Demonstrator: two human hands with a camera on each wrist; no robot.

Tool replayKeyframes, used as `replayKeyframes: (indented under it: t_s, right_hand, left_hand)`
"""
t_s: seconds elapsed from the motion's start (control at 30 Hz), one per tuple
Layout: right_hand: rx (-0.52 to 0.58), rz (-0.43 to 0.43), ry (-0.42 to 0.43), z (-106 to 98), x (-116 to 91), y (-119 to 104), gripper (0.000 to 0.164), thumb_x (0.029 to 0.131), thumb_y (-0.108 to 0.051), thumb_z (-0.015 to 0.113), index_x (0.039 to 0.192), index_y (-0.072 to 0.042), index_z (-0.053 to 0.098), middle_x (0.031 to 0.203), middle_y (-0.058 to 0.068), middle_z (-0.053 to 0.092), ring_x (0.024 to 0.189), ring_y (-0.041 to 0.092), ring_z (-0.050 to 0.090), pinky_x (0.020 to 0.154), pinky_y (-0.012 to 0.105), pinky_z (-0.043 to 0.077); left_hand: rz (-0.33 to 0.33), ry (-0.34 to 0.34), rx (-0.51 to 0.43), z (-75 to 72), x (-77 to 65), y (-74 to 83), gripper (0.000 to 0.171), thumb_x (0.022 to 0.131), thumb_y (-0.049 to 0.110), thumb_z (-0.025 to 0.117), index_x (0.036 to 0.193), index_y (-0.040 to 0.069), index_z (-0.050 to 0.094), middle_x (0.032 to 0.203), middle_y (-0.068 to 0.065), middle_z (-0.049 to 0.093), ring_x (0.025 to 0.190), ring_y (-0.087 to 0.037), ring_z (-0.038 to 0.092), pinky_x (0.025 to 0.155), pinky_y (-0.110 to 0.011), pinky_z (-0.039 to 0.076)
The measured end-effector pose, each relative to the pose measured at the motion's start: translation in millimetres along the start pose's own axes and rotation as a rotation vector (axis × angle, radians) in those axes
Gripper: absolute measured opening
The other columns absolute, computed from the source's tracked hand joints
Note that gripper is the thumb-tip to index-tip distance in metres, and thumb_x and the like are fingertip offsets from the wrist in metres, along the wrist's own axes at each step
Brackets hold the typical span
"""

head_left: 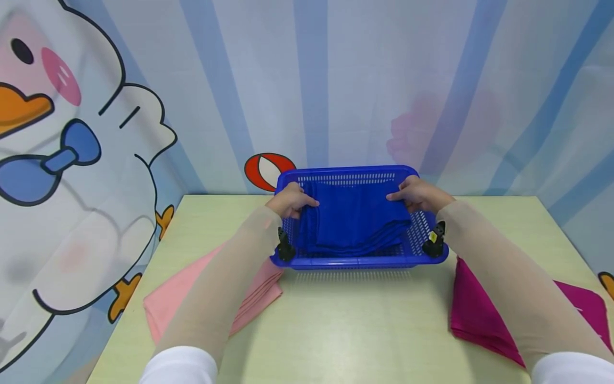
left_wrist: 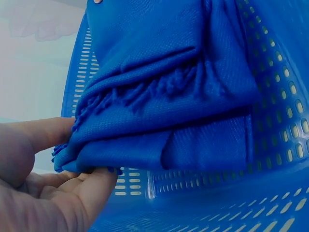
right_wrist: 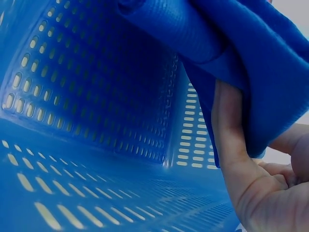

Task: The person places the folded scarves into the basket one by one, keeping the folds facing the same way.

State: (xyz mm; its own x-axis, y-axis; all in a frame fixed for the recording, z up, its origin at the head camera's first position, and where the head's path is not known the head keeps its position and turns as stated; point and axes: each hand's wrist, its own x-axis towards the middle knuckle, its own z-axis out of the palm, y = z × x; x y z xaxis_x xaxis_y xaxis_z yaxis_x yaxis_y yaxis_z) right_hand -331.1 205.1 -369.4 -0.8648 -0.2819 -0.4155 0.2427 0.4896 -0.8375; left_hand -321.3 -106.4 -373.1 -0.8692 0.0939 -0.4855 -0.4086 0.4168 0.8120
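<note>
A folded blue scarf point(head_left: 357, 213) with a fringed edge hangs over the inside of a blue plastic basket point(head_left: 355, 263). At its left side, my left hand point(head_left: 292, 201) pinches the layers between thumb and fingers. The left wrist view shows the fringe of the scarf point(left_wrist: 159, 116) between the folds, beside that hand point(left_wrist: 53, 188). My right hand point(head_left: 422, 194) grips the scarf's right side, thumb on top. In the right wrist view, fingers of the right hand point(right_wrist: 270, 188) are under the cloth point(right_wrist: 275, 72), above the slotted basket floor point(right_wrist: 96, 72).
A folded pink cloth point(head_left: 192, 282) lies on the table point(head_left: 345, 325) under my left forearm. A magenta cloth point(head_left: 479, 314) lies on the right, partly behind my right forearm. Black clips point(head_left: 434, 242) sit at the basket's front corners. A printed curtain point(head_left: 312, 80) stands behind.
</note>
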Motion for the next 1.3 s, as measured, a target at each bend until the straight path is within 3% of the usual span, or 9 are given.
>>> replayKeyframes:
  t_s: [0.23, 0.53, 0.6, 0.7, 0.83, 0.9, 0.93, 1.07, 1.3]
  right_hand:
    - [-0.031, 0.048, 0.037, 5, 4, 0, 0.041, 0.101, -0.015, 0.06, 0.076, -0.012, 0.028, 0.066, -0.001, 0.025, 0.052, 0.011, 0.03, 0.051, 0.026, 0.032]
    - [-0.074, 0.084, 0.052, 6, 5, 1, 0.034, 0.101, -0.015, 0.061, 0.091, -0.006, 0.03, 0.077, 0.005, 0.031, 0.062, 0.015, 0.04, 0.058, 0.027, 0.038]
    - [-0.087, 0.087, 0.045, 6, 6, 1, 0.032, 0.101, -0.015, 0.061, 0.112, 0.004, 0.037, 0.094, 0.014, 0.042, 0.075, 0.02, 0.051, 0.065, 0.026, 0.047]
    - [-0.09, 0.09, 0.029, 7, 7, 0, 0.033, 0.101, -0.014, 0.06, 0.099, 0.004, 0.033, 0.089, 0.015, 0.033, 0.071, 0.019, 0.043, 0.063, 0.026, 0.045]
    - [-0.092, 0.09, 0.007, 9, 7, -1, 0.034, 0.101, -0.013, 0.06, 0.107, 0.009, 0.034, 0.099, 0.021, 0.037, 0.07, 0.018, 0.036, 0.063, 0.027, 0.045]
    - [-0.1, 0.095, 0.005, 10, 5, -3, 0.061, 0.102, -0.012, 0.059, 0.14, 0.018, 0.022, 0.132, 0.034, 0.036, 0.085, 0.025, 0.053, 0.079, 0.032, 0.056]
    - [-0.105, 0.099, 0.004, 10, 5, -3, 0.076, 0.102, -0.012, 0.059, 0.15, 0.014, 0.007, 0.149, 0.035, 0.021, 0.099, 0.03, 0.055, 0.088, 0.038, 0.056]
    - [-0.111, 0.118, -0.003, 12, 6, -3, 0.079, 0.103, -0.011, 0.056, 0.151, 0.015, 0.0, 0.156, 0.037, 0.011, 0.133, 0.048, 0.041, 0.103, 0.054, 0.044]
    - [-0.129, 0.105, -0.02, 14, 10, -2, 0.074, 0.103, -0.008, 0.054, 0.15, 0.016, 0.002, 0.153, 0.039, 0.017, 0.133, 0.051, 0.04, 0.102, 0.056, 0.044]
  left_hand:
    - [-0.026, 0.001, 0.05, 0.6, -0.3, 0.6, 0.069, 0.094, 0.008, 0.07, 0.148, -0.006, 0.03, 0.152, -0.024, 0.039, 0.135, -0.04, 0.045, 0.103, -0.052, 0.044]
    - [-0.014, -0.01, 0.063, 2.8, 2.8, -0.7, 0.07, 0.093, 0.005, 0.07, 0.148, -0.007, 0.029, 0.151, -0.024, 0.039, 0.134, -0.041, 0.045, 0.102, -0.053, 0.045]
    - [-0.011, -0.01, 0.07, 4.0, 3.7, -0.7, 0.072, 0.093, 0.004, 0.07, 0.15, -0.007, 0.027, 0.152, -0.025, 0.037, 0.134, -0.042, 0.045, 0.102, -0.053, 0.046]
    - [-0.011, -0.005, 0.087, 5.8, 5.3, -1.5, 0.078, 0.093, 0.003, 0.069, 0.153, -0.006, 0.021, 0.154, -0.025, 0.034, 0.133, -0.043, 0.045, 0.101, -0.053, 0.046]
    - [-0.007, -0.002, 0.11, 8.1, 7.2, -3.4, 0.078, 0.094, 0.003, 0.068, 0.154, -0.005, 0.019, 0.153, -0.025, 0.034, 0.131, -0.045, 0.047, 0.1, -0.053, 0.047]
    - [-0.002, -0.003, 0.117, 8.9, 7.2, -4.1, 0.075, 0.094, 0.003, 0.068, 0.152, -0.007, 0.021, 0.152, -0.026, 0.036, 0.13, -0.045, 0.048, 0.1, -0.052, 0.047]
    - [-0.003, 0.0, 0.125, 9.4, 7.1, -4.4, 0.073, 0.094, 0.003, 0.068, 0.151, -0.007, 0.023, 0.151, -0.027, 0.038, 0.129, -0.044, 0.049, 0.1, -0.052, 0.048]
    - [-0.012, 0.01, 0.146, 11.7, 5.3, -5.2, 0.064, 0.095, 0.004, 0.067, 0.147, -0.009, 0.031, 0.147, -0.028, 0.043, 0.127, -0.044, 0.051, 0.099, -0.052, 0.048]
    - [-0.022, 0.032, 0.175, 14.6, 9.2, -7.3, 0.059, 0.095, 0.005, 0.067, 0.144, -0.008, 0.036, 0.144, -0.027, 0.047, 0.124, -0.044, 0.054, 0.098, -0.051, 0.05]
